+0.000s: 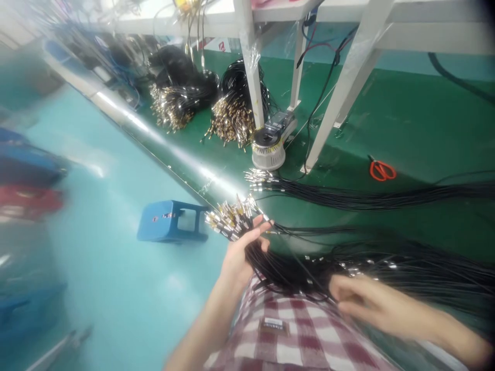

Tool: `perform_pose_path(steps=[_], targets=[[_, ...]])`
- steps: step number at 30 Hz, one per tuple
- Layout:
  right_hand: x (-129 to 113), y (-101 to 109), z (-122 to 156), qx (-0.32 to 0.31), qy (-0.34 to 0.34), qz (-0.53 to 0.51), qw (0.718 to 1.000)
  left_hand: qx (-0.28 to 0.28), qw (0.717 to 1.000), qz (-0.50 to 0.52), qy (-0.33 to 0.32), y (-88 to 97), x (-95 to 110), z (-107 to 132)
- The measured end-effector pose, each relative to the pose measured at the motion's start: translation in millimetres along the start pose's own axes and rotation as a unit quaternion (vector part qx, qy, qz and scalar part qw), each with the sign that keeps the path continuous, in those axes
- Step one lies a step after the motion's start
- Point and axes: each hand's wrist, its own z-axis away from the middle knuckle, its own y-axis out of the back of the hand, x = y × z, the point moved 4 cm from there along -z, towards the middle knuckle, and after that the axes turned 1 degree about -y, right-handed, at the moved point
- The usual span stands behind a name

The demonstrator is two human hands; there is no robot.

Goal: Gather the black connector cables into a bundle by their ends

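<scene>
My left hand (242,252) is closed around a bundle of thin black cables (278,268) just behind their gold and silver connector tips (232,216), which fan out up and to the left. My right hand (359,299) lies lower right on the same black cables where they spread over the green table (425,129). Its fingers are blurred and pressed among the strands. A red and white checked cloth (286,335) covers my lap below both hands.
A second flat row of black cables (367,198) lies further back on the table. Orange scissors (382,170), a round white tape dispenser (268,149), coiled cable bundles with gold tips (232,111) and white frame legs (251,67) stand behind. A blue stool (170,221) sits on the teal floor.
</scene>
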Motion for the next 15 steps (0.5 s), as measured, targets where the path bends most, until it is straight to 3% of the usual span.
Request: perform_pose_path(steps=[4, 10, 15], targets=[[4, -8, 4, -0.029, -0.013, 0.059, 0.998, 0.004, 1.000, -0.006, 0.001, -5.7, 1, 5], [-22, 9, -10, -0.101, 0.008, -0.028, 0.994, -0.030, 0.999, -0.039, 0.014, -10.3, -1, 11], [-66, 14, -37, -0.003, 0.074, -0.100, 0.992, -0.037, 0.998, -0.047, 0.020, -11.2, -2, 12]])
